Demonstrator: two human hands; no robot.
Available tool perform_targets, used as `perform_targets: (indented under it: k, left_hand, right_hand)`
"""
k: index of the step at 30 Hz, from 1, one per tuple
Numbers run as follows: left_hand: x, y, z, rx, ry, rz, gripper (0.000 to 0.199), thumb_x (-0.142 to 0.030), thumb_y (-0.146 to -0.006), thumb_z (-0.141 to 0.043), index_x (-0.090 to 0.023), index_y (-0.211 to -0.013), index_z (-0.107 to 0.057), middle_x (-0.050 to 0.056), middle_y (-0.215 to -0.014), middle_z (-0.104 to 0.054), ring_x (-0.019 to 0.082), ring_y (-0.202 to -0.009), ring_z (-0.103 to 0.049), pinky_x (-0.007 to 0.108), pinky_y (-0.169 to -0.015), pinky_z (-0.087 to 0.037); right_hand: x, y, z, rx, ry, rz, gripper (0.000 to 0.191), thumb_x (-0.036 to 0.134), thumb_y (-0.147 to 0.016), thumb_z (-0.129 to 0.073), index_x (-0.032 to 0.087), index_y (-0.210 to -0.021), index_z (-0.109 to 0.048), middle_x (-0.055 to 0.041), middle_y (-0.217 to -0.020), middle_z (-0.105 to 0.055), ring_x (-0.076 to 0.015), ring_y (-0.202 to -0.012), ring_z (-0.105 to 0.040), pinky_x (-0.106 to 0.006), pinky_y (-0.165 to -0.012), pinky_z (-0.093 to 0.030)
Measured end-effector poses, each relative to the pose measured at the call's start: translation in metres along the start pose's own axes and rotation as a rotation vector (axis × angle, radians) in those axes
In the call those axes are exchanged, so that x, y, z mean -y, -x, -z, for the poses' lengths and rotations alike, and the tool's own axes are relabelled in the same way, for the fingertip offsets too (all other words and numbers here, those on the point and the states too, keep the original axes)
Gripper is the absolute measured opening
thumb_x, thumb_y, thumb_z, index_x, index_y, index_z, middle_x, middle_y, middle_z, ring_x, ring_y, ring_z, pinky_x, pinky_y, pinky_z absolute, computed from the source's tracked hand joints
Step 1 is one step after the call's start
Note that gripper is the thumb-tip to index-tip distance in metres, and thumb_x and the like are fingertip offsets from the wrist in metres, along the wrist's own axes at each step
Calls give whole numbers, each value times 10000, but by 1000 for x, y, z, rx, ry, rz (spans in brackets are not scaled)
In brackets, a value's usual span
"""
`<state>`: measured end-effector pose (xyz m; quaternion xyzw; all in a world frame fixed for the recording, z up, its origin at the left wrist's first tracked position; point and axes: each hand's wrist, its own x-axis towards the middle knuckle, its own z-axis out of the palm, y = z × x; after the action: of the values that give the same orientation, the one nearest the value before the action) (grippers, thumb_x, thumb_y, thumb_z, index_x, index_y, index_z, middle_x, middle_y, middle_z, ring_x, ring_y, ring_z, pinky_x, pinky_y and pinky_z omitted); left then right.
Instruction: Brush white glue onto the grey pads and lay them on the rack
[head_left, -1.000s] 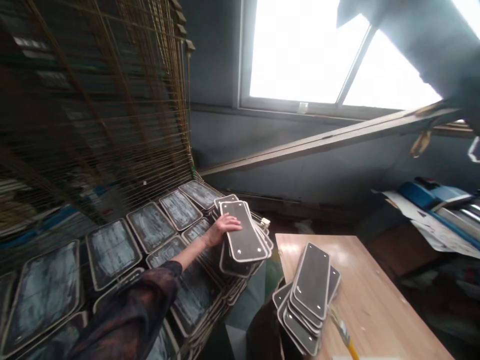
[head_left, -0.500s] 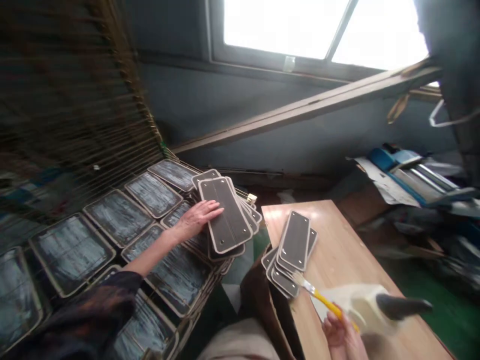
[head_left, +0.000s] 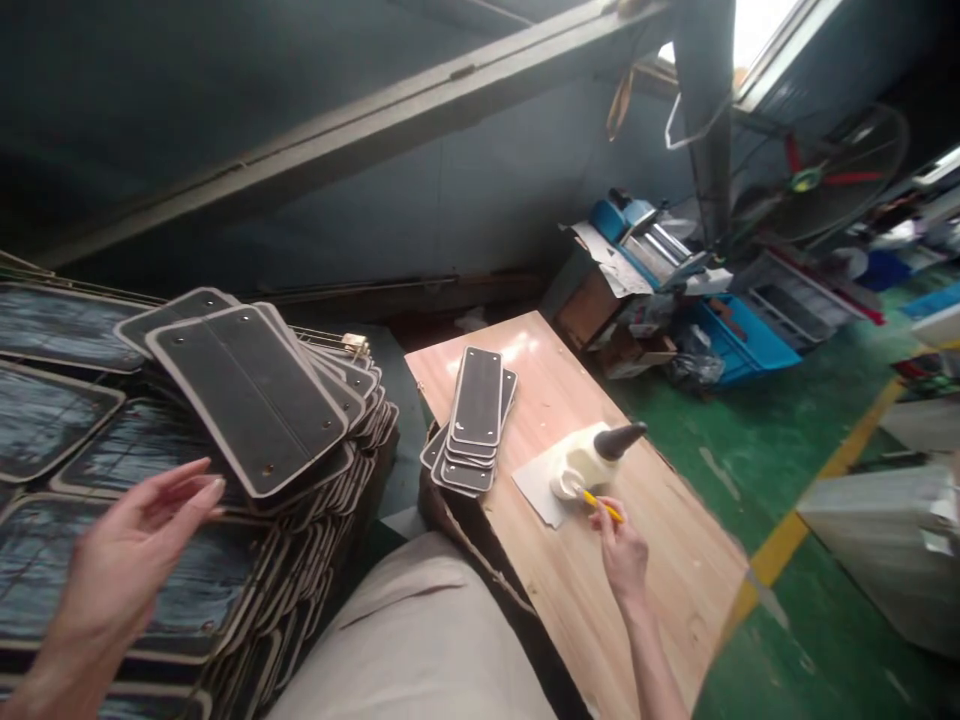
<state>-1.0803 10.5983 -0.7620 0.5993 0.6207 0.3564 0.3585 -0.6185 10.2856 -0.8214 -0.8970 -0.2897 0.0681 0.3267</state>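
My right hand [head_left: 624, 555] grips a yellow-handled brush [head_left: 604, 507], its bristle end down in a small white cup [head_left: 566, 484]. Beside the cup a pale bottle with a dark cone nozzle [head_left: 621, 440] lies or leans on a white sheet [head_left: 534, 488]. Over the left-hand stacks hovers my left hand [head_left: 131, 560], thumb and fingers apart, holding nothing. Close to its fingertips is a dark rectangular panel [head_left: 247, 395] with pale edges and corner rivets, on top of a fanned pile. Panels with a streaky whitish coating [head_left: 45, 420] lie around that pile. Smaller narrow panels [head_left: 478, 395] are stacked on the wooden board.
The wooden board [head_left: 570, 590] stands at my right knee. Behind it are a blue roller machine [head_left: 652, 240], a blue crate [head_left: 739, 340] and a large fan [head_left: 806, 180]. A slanted beam [head_left: 337, 125] crosses the wall. Green floor [head_left: 772, 420] lies to the right.
My left hand has come off the top panel and drawn back. My right hand has moved the brush from beside the narrow panels into the cup. The view has swung right.
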Motion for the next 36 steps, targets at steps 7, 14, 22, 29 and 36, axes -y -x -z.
perform_targets:
  k: [7, 14, 22, 29, 36]
  left_hand:
    - [-24, 17, -17, 98, 379, 323, 502, -395, -532, -827, -202, -944, -615, -19, -737, -675, 126, -597, -631, 156, -471, -499]
    - [-19, 19, -28, 79, 506, 450, 440, -349, -559, -834, -187, -882, -583, -39, -710, -683, 135, -603, -670, 169, -506, -527]
    - [-23, 17, -31, 81, 513, 480, 366, -305, -561, -817, -170, -809, -584, -35, -656, -684, 140, -567, -666, 174, -484, -522]
    - [-26, 16, -35, 95, 530, 506, 366, -279, -554, -816, -171, -808, -575, -38, -645, -676, 136, -565, -664, 168, -487, -519]
    - [-21, 19, -34, 114, 497, 531, 373, -339, -580, -806, -170, -817, -574, -13, -684, -695, 136, -583, -663, 173, -496, -522]
  right_hand:
    - [-22, -25, -31, 85, 68, 32, 568, 653, -881, -315, 192, -1039, -607, -55, -773, -695, -206, -696, -657, -268, -601, -430]
    - [-32, -31, -39, 110, 87, 27, 540, 621, -888, -311, 198, -1031, -614, -66, -794, -699, -214, -697, -659, -273, -595, -428]
    - [-35, -16, -26, 194, 120, 103, 492, 622, -866, -395, 243, -1038, -659, -54, -832, -707, -234, -707, -653, -288, -613, -434]
    - [-31, 10, -13, 139, 94, 102, 466, 642, -832, -481, 261, -1001, -689, -49, -779, -696, -214, -620, -625, -270, -551, -402]
    - [-26, 10, -20, -104, -434, -223, 553, 624, -779, -586, 141, -1047, -613, -47, -722, -691, -194, -643, -666, -294, -648, -528]
